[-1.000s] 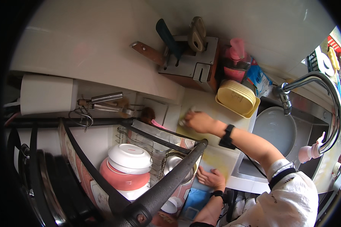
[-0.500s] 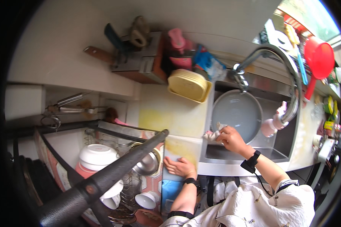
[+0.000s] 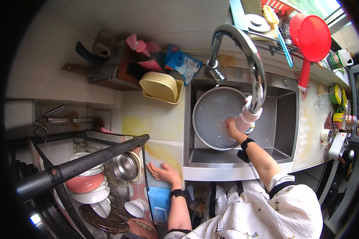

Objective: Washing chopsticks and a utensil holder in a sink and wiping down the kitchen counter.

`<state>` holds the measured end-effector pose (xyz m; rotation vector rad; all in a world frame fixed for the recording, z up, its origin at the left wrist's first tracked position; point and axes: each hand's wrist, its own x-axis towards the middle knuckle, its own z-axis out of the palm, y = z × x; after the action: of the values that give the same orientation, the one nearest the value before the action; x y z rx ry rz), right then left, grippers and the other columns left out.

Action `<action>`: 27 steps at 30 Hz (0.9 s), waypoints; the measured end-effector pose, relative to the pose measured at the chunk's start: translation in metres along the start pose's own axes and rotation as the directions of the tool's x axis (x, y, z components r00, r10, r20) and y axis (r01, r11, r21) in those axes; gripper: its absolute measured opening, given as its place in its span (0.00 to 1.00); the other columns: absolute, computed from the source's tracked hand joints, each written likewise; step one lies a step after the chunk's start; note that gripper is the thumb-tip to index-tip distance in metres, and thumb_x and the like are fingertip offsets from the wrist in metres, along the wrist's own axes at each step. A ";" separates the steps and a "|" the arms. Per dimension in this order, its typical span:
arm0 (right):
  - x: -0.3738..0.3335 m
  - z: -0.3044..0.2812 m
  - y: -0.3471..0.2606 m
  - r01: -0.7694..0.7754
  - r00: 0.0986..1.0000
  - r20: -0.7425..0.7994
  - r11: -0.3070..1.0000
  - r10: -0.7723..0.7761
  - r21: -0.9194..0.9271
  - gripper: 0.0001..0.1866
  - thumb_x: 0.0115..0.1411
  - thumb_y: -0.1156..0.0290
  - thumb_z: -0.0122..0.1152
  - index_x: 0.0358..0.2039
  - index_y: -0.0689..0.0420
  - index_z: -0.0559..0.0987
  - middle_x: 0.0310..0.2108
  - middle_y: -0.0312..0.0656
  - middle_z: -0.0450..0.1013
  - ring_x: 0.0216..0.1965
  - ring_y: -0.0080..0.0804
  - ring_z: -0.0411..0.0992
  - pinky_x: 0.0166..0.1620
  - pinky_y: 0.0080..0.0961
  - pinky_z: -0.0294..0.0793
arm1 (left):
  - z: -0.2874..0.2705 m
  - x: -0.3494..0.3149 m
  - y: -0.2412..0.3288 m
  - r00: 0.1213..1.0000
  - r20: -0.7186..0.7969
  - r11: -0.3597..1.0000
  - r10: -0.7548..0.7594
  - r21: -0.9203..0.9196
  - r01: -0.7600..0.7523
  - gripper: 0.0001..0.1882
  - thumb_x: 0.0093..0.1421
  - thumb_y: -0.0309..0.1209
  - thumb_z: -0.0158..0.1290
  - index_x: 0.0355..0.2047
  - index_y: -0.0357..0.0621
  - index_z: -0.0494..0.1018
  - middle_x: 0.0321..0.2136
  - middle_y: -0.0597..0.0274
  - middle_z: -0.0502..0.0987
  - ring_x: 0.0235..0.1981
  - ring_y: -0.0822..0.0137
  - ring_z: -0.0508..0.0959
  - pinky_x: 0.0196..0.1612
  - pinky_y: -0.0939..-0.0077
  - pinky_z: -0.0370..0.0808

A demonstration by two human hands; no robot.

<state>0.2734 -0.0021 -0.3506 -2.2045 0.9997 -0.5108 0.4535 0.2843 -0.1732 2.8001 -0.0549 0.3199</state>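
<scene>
My right hand (image 3: 231, 128) reaches into a round grey basin (image 3: 209, 139) of cloudy water that stands in the steel sink. The pink-and-white spray head of the tap (image 3: 249, 117) covers part of this hand, and its fingers are lost in the water, so any cloth there is hidden. On the counter (image 3: 165, 153) left of the sink, my left hand (image 3: 163, 173) rests with its fingers stretched out and nothing in them. It lies between the dish rack (image 3: 87, 163) and the sink, just above a blue pack (image 3: 159, 205).
Bowls and a steel pot (image 3: 125, 166) fill the rack, whose black bar crosses the lower left. Behind the counter are yellow trays (image 3: 159, 86), a knife block (image 3: 115, 71) and a blue bag (image 3: 182, 65). A red ladle-shaped scoop (image 3: 310, 38) lies beyond the sink's far right.
My right hand, which held a crumpled cloth at the basin's near left rim, has moved into the water. The cloth is out of sight. My left hand stays on the counter; the view has shifted.
</scene>
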 end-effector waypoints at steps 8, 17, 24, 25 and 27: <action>0.014 -0.041 -0.007 -0.270 0.942 0.169 0.953 0.291 -0.139 0.13 0.52 0.68 0.58 0.37 0.59 0.80 0.41 0.54 0.75 0.45 0.53 0.73 0.47 0.44 0.73 | -0.024 -0.062 0.106 0.607 0.596 0.689 0.526 -0.717 0.106 0.17 0.60 0.22 0.48 0.50 0.38 0.68 0.44 0.53 0.76 0.46 0.62 0.76 0.47 0.73 0.73; -0.004 -0.158 -0.152 -0.439 0.861 0.503 0.621 0.083 0.649 0.19 0.51 0.66 0.62 0.41 0.63 0.77 0.38 0.42 0.75 0.41 0.27 0.72 0.47 0.26 0.70 | 0.036 -0.078 0.152 -0.027 0.975 0.327 0.222 -0.049 0.944 0.30 0.63 0.51 0.48 0.54 0.39 0.61 0.49 0.51 0.70 0.49 0.52 0.74 0.47 0.55 0.74; -0.003 -0.185 -0.185 -0.291 0.953 0.244 0.759 0.179 0.582 0.23 0.54 0.58 0.63 0.43 0.64 0.76 0.40 0.56 0.72 0.42 0.50 0.71 0.48 0.38 0.69 | -0.007 -0.088 0.218 0.105 0.871 0.120 0.480 -0.183 0.976 0.22 0.69 0.40 0.38 0.57 0.41 0.62 0.54 0.54 0.69 0.58 0.60 0.68 0.57 0.62 0.68; 0.002 -0.172 -0.157 -0.310 0.951 0.131 0.845 0.281 0.436 0.24 0.57 0.59 0.58 0.48 0.64 0.74 0.41 0.59 0.71 0.41 0.54 0.69 0.47 0.40 0.68 | -0.012 -0.098 0.231 0.049 0.921 0.204 0.386 -0.137 0.969 0.23 0.69 0.39 0.38 0.59 0.40 0.60 0.55 0.56 0.68 0.58 0.63 0.67 0.59 0.62 0.66; 0.017 -0.159 -0.140 -0.560 0.743 0.243 0.379 0.624 0.737 0.19 0.61 0.64 0.50 0.50 0.60 0.72 0.42 0.50 0.71 0.42 0.39 0.71 0.46 0.32 0.71 | -0.016 -0.109 0.236 0.093 0.841 0.138 0.532 -0.195 0.971 0.22 0.67 0.35 0.40 0.59 0.40 0.60 0.53 0.56 0.69 0.56 0.63 0.69 0.58 0.66 0.65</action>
<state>0.2641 -0.0103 -0.1381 -0.9281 1.2215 -0.5369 0.3270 0.0658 -0.1100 0.8895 0.1715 -1.3827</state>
